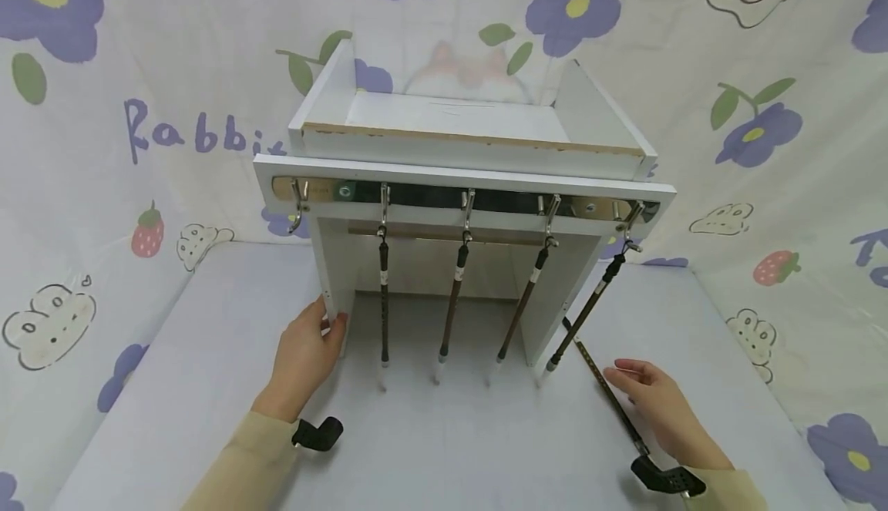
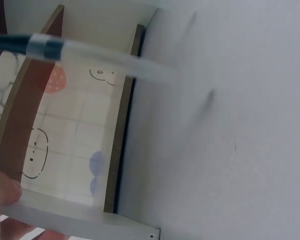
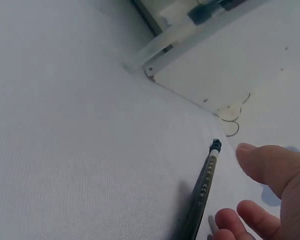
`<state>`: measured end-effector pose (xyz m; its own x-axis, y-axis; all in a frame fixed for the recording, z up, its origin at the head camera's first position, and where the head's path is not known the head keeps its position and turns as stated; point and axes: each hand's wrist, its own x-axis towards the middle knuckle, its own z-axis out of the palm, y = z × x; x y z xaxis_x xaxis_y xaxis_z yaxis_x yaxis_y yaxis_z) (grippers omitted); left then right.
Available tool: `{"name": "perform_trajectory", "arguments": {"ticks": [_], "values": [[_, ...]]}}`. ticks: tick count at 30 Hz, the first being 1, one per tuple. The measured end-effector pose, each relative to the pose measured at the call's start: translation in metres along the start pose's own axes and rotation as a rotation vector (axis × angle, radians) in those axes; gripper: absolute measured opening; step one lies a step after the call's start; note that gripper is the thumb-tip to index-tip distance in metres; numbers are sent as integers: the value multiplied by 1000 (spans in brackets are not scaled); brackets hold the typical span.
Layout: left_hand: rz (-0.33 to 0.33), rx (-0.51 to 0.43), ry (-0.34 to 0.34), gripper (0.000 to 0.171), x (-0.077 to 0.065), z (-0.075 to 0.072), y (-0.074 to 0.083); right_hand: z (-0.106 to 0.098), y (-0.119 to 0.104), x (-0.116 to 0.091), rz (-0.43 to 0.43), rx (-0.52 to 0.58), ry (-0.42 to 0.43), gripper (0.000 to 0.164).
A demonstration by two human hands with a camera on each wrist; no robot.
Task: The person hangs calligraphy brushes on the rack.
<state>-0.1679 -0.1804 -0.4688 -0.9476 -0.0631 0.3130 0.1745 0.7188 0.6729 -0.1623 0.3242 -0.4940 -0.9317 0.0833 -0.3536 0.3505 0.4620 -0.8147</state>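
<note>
A white shelf rack (image 1: 465, 172) stands on the table, with a metal hook strip (image 1: 430, 195) along its front. Several calligraphy brushes (image 1: 452, 299) with dark handles and pale tips hang from the hooks by loops; the leftmost hook (image 1: 298, 206) is bare. My left hand (image 1: 305, 361) holds the edge of the rack's left side panel (image 2: 75, 217), thumb on the inner side. On the table, right of the rack, lies another calligraphy brush (image 1: 610, 395), its loop end (image 3: 216, 146) pointing toward the rack. Just right of this brush is my right hand (image 1: 662, 411), fingers loosely bent, holding nothing.
A white cloth (image 1: 430, 449) covers the table. Behind and at both sides hangs a printed curtain (image 1: 208, 56) with flowers and rabbits. The rack's upper tray (image 1: 458, 118) has raised sides, and the hanging brush tips come down close to the tabletop.
</note>
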Motion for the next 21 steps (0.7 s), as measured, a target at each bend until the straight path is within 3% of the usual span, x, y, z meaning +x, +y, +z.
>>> {"name": "perform_trajectory", "arguments": {"ticks": [7, 21], "values": [[-25, 14, 12, 40, 1, -2, 1, 5, -1, 5, 40, 6, -9, 77], [4, 25, 30, 39, 0, 1, 1, 8, 1, 4, 33, -67, 57, 65]]}}
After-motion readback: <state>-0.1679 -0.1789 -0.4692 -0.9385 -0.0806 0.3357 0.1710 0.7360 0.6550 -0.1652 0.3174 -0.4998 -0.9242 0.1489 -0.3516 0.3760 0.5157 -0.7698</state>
